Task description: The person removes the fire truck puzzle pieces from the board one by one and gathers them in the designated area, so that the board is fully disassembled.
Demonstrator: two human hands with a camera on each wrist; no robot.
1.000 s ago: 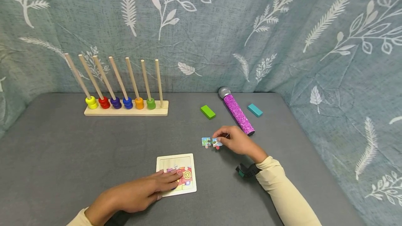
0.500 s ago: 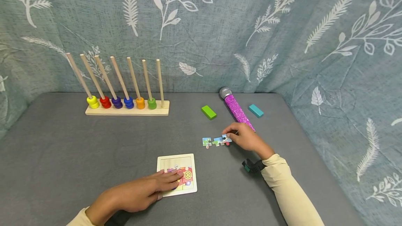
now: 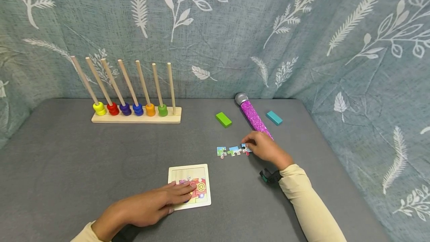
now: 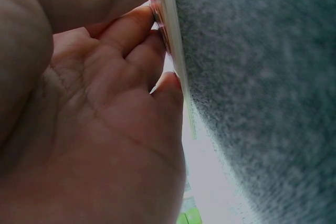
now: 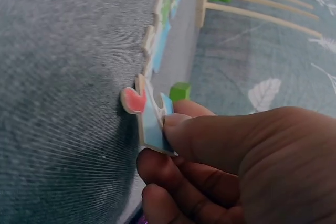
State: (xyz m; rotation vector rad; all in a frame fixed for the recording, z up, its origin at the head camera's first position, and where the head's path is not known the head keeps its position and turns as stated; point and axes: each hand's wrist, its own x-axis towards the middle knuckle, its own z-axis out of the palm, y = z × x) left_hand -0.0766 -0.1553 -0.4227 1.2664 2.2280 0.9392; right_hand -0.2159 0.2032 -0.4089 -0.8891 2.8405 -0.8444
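Nearest, a square wooden tray (image 3: 181,173) is lightly covered by the left hand (image 3: 151,205), whose fingers are laid straight across it and are clasped round nothing. Joined, brightly printed pieces (image 3: 201,186) are seen inside the tray, partly hidden by those fingers. Beyond its right side, a beige sleeve (image 3: 310,202) is worn on the other arm, with a black strap (image 3: 271,176) at the wrist. By the right hand (image 3: 266,148), a puzzle piece (image 5: 152,124) with a red knob is pinched between thumb and fingers, tilted; whether the grey table (image 3: 84,167) is touched by it cannot be told. To its left, a middle piece (image 3: 234,151) and a left piece (image 3: 221,151) are lined up, a small gap being left between them. Farther back, a pink glittery microphone (image 3: 254,115) is set diagonally between a green block (image 3: 223,120) and a teal block (image 3: 274,117). At the far left, a rack (image 3: 136,120) of seven pegs is placed, six being ringed in different colours, and behind everything a leaf-patterned cloth (image 3: 221,47) is hung.
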